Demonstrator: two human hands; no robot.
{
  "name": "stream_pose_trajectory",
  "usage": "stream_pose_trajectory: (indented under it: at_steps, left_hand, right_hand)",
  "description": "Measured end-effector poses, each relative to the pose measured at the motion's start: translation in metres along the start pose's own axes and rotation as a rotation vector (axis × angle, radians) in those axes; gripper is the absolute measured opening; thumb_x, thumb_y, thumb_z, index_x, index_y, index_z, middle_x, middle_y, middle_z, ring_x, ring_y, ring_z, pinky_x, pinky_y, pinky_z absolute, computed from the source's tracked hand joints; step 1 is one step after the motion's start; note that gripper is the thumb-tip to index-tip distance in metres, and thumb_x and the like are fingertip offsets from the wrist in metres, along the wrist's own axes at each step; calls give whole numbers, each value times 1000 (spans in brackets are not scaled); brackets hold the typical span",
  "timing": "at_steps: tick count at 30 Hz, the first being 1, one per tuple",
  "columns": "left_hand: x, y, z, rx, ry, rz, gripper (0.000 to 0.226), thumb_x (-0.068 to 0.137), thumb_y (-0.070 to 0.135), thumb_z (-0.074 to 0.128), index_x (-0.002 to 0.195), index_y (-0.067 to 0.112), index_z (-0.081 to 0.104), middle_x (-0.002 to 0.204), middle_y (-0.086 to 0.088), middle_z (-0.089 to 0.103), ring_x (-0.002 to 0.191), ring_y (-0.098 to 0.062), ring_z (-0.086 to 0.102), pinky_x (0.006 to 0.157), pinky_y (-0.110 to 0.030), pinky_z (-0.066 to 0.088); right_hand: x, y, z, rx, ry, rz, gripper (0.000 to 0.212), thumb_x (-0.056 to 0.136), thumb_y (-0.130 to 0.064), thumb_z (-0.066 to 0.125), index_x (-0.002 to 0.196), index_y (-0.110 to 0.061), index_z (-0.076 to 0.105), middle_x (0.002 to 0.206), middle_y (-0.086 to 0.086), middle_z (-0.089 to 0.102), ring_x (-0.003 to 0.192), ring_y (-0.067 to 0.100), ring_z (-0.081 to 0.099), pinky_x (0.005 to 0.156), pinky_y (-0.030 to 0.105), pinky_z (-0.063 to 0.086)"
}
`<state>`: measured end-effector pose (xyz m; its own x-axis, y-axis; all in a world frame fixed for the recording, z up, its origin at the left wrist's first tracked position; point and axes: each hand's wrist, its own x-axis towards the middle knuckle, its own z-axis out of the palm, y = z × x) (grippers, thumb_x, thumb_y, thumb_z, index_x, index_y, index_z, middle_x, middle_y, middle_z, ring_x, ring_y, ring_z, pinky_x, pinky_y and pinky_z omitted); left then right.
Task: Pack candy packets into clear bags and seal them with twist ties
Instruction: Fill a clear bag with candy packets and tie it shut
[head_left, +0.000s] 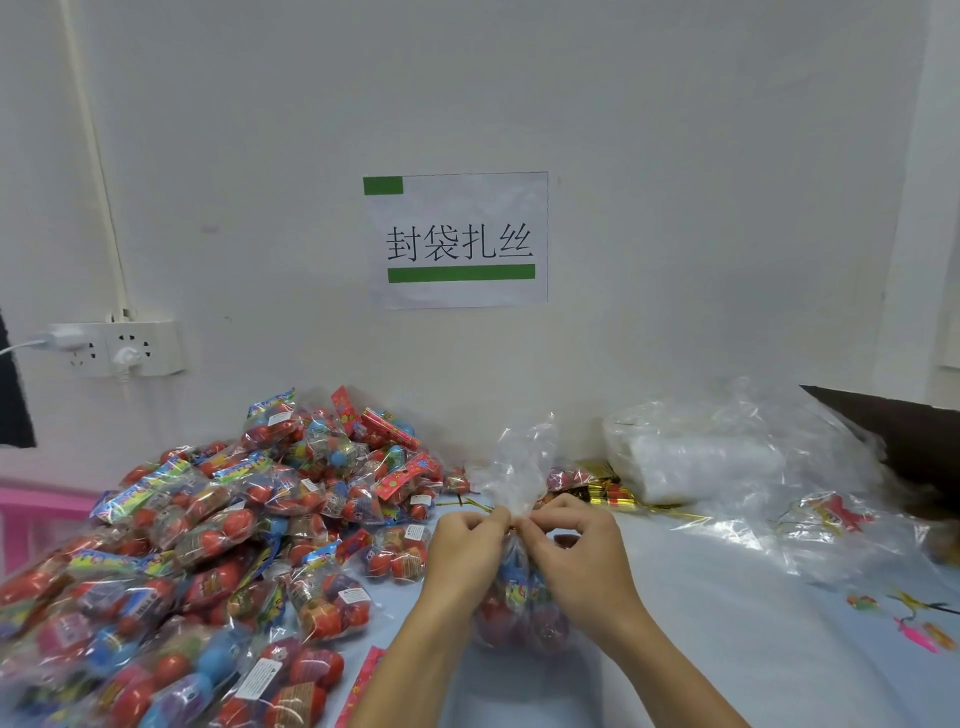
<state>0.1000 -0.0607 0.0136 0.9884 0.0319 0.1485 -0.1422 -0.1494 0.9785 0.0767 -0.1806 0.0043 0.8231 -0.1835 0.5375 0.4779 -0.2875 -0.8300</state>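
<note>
At table centre, the left hand (464, 545) and right hand (574, 545) are pinching the gathered neck of a clear bag (519, 597) containing red candy packets; filled bags (208, 545) are lying piled just left.

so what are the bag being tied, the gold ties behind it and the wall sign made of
Bag: thin clear plastic film, glossy and crinkled, with the candy showing through it.
Gold ties: probably metallic foil over wire, going by the bright shine; the core is not visible.
Sign: apparently printed paper, matte white, possibly under a clear sleeve, given its faint wrinkled sheen.
</note>
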Motion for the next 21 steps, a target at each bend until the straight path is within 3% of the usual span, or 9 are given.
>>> stream_pose_trajectory:
  at_steps: [4, 8, 13, 18, 21]
  left_hand:
    - [-1, -2, 0, -71, 29, 113, 16, 87, 12, 68, 71, 9, 65, 61, 4, 61, 60, -9, 54, 57, -22, 46]
    - [-4, -2, -2, -35, -22, 266, 11, 86, 6, 69, 82, 15, 67, 78, 3, 71, 77, -10, 67, 68, -25, 57]
    - [-5, -2, -7, 76, -70, 379, 14, 88, 5, 67, 86, 19, 72, 84, 9, 72, 80, -8, 67, 72, -23, 56]
    - [-3, -4, -8, 121, -61, 424, 16, 89, 7, 68, 87, 23, 73, 87, 15, 71, 81, -7, 66, 70, -19, 54]
    - [-2, -5, -7, 165, -32, 432, 21, 88, 11, 71, 87, 31, 76, 88, 23, 72, 79, -3, 66, 66, -16, 52]
  right_hand:
    - [2, 2, -4, 17, 31, 48, 16, 87, -7, 75, 75, -15, 80, 78, 0, 69, 75, 11, 66, 64, 22, 53]
    - [5, 5, -8, 54, 67, 95, 16, 88, -10, 74, 76, -19, 80, 75, -5, 73, 75, 7, 68, 66, 17, 52]
    - [6, 9, -8, 49, 84, 111, 16, 88, -12, 74, 76, -21, 80, 76, -6, 73, 77, 7, 68, 68, 17, 53]
    - [8, 14, -7, 27, 89, 134, 11, 87, -15, 75, 77, -17, 79, 87, 0, 70, 87, 16, 67, 77, 32, 56]
    - [7, 15, -8, 31, 102, 131, 12, 87, -17, 76, 77, -22, 80, 81, -4, 72, 82, 9, 67, 74, 30, 56]
